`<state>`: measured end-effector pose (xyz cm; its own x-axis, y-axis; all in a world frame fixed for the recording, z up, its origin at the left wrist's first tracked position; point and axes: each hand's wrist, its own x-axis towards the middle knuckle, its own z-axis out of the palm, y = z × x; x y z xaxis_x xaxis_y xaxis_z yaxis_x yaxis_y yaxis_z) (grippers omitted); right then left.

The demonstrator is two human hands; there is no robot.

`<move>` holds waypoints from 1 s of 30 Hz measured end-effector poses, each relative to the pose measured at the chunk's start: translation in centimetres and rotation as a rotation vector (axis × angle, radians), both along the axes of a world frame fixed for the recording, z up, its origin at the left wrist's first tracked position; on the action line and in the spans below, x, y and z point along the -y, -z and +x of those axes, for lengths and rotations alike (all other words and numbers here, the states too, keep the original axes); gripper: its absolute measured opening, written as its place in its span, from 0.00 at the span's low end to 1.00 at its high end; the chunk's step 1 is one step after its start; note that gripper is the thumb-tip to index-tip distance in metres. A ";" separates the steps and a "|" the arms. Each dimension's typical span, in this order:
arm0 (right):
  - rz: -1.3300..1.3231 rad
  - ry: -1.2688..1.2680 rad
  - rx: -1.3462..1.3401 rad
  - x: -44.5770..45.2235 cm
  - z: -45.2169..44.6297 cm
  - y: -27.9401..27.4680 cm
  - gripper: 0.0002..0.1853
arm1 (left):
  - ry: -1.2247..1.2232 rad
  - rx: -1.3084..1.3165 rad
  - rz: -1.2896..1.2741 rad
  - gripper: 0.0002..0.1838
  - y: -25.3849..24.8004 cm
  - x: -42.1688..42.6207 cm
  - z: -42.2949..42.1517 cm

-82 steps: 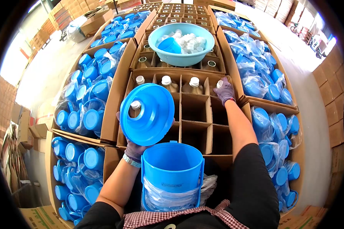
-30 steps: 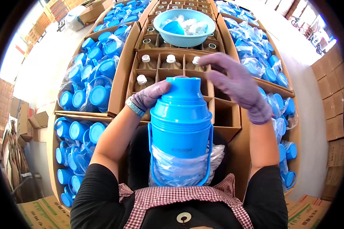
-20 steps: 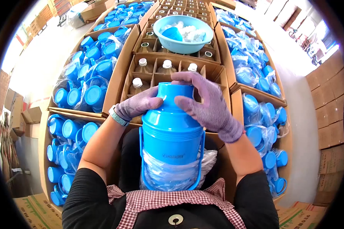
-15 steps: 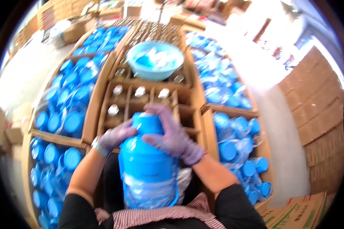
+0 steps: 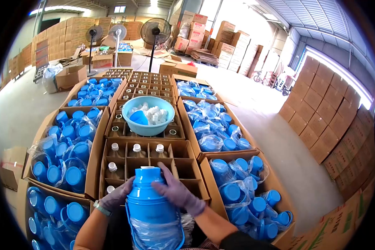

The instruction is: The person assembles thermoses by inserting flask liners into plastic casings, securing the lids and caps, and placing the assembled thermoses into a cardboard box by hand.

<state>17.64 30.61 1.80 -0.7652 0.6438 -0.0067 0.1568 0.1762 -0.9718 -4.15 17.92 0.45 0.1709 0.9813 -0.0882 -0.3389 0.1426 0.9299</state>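
Observation:
A blue thermos body (image 5: 154, 212), wrapped in clear plastic on its lower part, stands upright in front of me with a shoulder piece on it. My left hand (image 5: 118, 196), in a purple-grey glove, is pressed against the left side of the neck. Around the right side of the neck curves my right hand (image 5: 178, 192), gloved too, its thumb on the shoulder. A white cap shows at the mouth. Just beyond is a divided carton (image 5: 183, 148) with white-capped bottles (image 5: 137, 149) in some compartments.
A light-blue basin (image 5: 148, 129) of white caps and a blue cup sits on cartons of bottles. Cartons of blue lidded containers flank both sides (image 5: 73, 175) (image 5: 231, 192). Fans (image 5: 155, 31), stacked boxes (image 5: 321, 108) and a white bag (image 5: 51, 79) stand farther off.
The blue shoulder piece, earlier held in my left hand, now sits on the thermos body. My right hand has come from the carton to its neck. The view has tilted up.

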 end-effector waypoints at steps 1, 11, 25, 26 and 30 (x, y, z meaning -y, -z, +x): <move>0.600 0.192 0.091 3.6 -0.1 -1.6 0.50 | 0.077 0.045 -0.020 0.56 0.4 -0.3 -0.1; 0.945 -0.609 -0.357 -0.2 -1.6 -16.3 0.33 | 0.091 0.185 0.048 0.50 1.9 0.0 1.9; 0.979 -0.178 0.640 12.0 3.9 -18.3 0.35 | -0.406 -0.021 0.141 0.58 -2.6 16.5 11.2; 1.175 -0.351 0.341 13.5 4.5 -20.8 0.33 | -0.295 0.047 0.178 0.57 -4.2 17.1 9.3; 1.227 -0.917 -0.313 18.1 4.6 -22.8 0.25 | 0.227 0.059 0.287 0.61 -6.5 17.7 3.2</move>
<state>22.25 12.51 24.60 -0.7549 -0.5333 0.3818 -0.6176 0.7739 -0.1402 -0.93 0.19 6.94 0.3833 0.9013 0.2018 -0.3833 -0.0436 0.9226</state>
